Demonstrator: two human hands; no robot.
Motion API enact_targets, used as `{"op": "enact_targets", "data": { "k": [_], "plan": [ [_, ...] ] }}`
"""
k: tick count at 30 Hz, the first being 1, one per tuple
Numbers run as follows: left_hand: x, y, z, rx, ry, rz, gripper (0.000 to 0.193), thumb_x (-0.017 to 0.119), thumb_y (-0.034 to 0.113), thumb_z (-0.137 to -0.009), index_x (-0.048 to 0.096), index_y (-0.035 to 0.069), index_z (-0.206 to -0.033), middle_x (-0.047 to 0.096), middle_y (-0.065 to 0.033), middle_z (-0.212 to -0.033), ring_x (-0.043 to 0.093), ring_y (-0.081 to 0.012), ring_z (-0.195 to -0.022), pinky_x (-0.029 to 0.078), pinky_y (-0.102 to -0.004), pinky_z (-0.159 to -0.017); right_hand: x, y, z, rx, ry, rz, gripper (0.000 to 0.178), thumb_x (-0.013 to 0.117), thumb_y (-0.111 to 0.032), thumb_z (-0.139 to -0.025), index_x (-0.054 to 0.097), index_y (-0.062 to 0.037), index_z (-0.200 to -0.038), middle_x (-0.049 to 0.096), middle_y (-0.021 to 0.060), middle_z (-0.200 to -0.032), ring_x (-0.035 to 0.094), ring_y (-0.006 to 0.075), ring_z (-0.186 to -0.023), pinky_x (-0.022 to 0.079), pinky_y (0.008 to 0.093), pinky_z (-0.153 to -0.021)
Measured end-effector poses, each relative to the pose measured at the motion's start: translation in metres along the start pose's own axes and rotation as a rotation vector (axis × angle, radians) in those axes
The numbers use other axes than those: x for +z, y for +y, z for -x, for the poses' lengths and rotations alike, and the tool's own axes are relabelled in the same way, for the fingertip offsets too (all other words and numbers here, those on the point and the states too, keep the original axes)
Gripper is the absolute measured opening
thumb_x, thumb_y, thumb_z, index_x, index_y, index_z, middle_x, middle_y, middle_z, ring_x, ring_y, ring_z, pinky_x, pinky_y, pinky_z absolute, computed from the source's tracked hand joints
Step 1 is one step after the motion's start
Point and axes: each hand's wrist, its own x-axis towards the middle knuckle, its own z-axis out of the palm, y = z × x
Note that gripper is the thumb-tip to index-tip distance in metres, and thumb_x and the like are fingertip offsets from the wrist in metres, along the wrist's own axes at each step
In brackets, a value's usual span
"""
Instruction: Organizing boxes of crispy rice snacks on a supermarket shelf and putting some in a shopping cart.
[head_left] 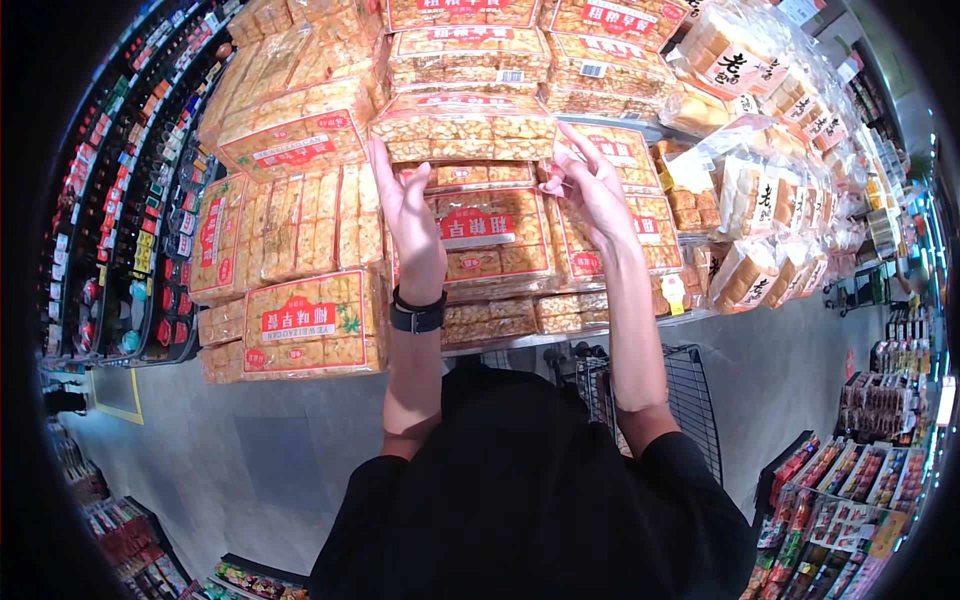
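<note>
At the snack display: one clear-wrapped pack (465,130), left hand (412,215) at one end, right hand (600,195) at the other.

Far left: rows of small coloured packages (145,250) on dark shelving. Grey floor (280,460) below.

Next over: stacked wrapped blocks, same golden-brown look. Lowest one, a red-labelled block (310,325) with a green plant print, sits at the display's front corner.

Left hand: dark wristband (416,317) on the wrist. Fingers run along the pack's left end; thumb is apart from them, by the lower front corner. Clamped or just resting there: can't tell.

Center: pack lies crosswise between the hands, long side toward the wearer, above a front stack of similar blocks. Large red label (475,228) shows on the stack just below it. Black clothing (540,500) fills the bottom.

Right hand: index finger stretched up to the pack's right end, other fingers bent, thumb side turned in toward the pack. Grip force or full contact: can't tell. Wire cart (695,400) stands behind the right forearm.

Further right: yellow tag (672,293) on the display's front edge, then bagged loaves (765,210) in rows. Lower right corner: shelves of colourful packets (850,500).
</note>
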Motion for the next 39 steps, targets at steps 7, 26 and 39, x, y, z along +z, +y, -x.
{"op": "enact_targets", "data": {
  "k": [7,26,39],
  "plan": [
    [0.011,0.004,-0.010,-0.048,-0.012,-0.142,0.074,0.057,0.016,-0.094,0.026,-0.001,-0.159,0.009,-0.0142,-0.171,0.004,-0.0219,-0.158,0.005,-0.0394,-0.126,0.009,-0.005,-0.002,-0.035,0.011,-0.179,0.068,0.059,-0.006,-0.099,0.024,0.0023,-0.157,0.057,0.0010,-0.081,0.063,0.0110,-0.070,0.061,0.0361,-0.084],
    [-0.011,-0.005,0.011,-0.216,0.112,0.011,0.074,0.055,0.005,-0.093,0.022,0.001,-0.159,0.022,-0.0162,-0.166,0.027,-0.0247,-0.150,0.021,-0.0372,-0.122,0.002,0.028,-0.005,0.105,0.073,0.109,0.063,0.058,-0.017,-0.103,0.030,0.0020,-0.156,0.062,0.0090,-0.119,0.064,0.0095,-0.083,0.056,0.0286,-0.083],
    [0.013,0.046,0.042,0.045,0.073,-0.403,0.072,0.054,-0.001,-0.093,0.023,-0.001,-0.158,0.025,-0.0206,-0.161,0.026,-0.0288,-0.149,0.019,-0.0396,-0.122,0.001,-0.039,0.051,-0.156,0.073,0.788,0.063,0.068,-0.030,-0.094,0.050,0.0003,-0.146,0.058,0.0060,-0.093,0.052,0.0097,-0.078,0.045,0.0243,-0.068]
  ]
}}
